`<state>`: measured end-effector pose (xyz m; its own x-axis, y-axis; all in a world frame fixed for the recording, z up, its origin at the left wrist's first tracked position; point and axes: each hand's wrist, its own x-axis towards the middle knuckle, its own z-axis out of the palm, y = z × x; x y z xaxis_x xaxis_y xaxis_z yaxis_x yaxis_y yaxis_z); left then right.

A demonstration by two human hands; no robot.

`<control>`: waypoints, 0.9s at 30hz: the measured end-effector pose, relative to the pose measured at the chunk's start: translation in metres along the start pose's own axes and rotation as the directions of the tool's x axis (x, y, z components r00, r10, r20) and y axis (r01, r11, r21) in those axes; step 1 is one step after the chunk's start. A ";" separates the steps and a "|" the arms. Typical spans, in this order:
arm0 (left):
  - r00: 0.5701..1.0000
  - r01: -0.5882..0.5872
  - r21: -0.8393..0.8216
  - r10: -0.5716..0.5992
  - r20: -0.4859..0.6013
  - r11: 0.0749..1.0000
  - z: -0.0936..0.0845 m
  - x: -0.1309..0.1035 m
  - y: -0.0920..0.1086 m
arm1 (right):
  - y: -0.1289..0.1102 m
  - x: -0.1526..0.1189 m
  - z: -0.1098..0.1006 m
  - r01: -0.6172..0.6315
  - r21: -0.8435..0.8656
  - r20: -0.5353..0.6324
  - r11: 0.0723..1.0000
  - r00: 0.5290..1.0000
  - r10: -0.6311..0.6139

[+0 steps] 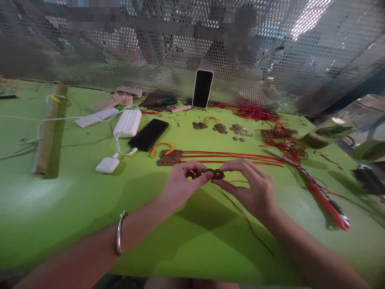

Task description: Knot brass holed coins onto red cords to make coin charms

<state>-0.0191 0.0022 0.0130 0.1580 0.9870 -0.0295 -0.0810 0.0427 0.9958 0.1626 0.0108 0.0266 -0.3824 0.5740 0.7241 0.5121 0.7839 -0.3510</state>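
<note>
My left hand [192,176] pinches a short row of dark round coins with holes, its fingers covering part of them. At the row's right end, the thumb and fingertips of my right hand [249,180] close on a holed coin [218,174]. A thin red cord [245,214] trails from the coins down onto the green table. Just beyond my hands lie strips of strung coins [168,162] with long red cords [234,156] stretching right. Farther back are small piles of loose coins [220,128].
On the left lie a black phone [148,134], a white power bank [127,122], a white earbud case [107,165] and a bamboo tube [48,136]. Another phone [203,89] leans on the perforated metal screen [168,48]. Right are tangled red cords with coins [284,138], a red-handled tool [327,204] and a jar [333,124].
</note>
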 end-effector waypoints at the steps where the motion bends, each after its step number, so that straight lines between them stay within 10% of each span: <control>1: 1.000 0.000 0.001 0.000 0.007 1.000 0.000 0.000 -0.001 | 0.000 -0.001 0.001 -0.007 0.001 -0.003 1.000 1.000 0.007; 27: 1.000 -0.029 0.019 0.029 0.007 0.999 -0.001 0.001 0.000 | -0.003 0.000 -0.006 -0.058 0.058 0.030 0.997 0.998 0.057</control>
<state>-0.0199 0.0032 0.0128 0.1620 0.9868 0.0002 -0.0671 0.0109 0.9977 0.1657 0.0070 0.0318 -0.3755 0.6242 0.6851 0.4884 0.7615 -0.4262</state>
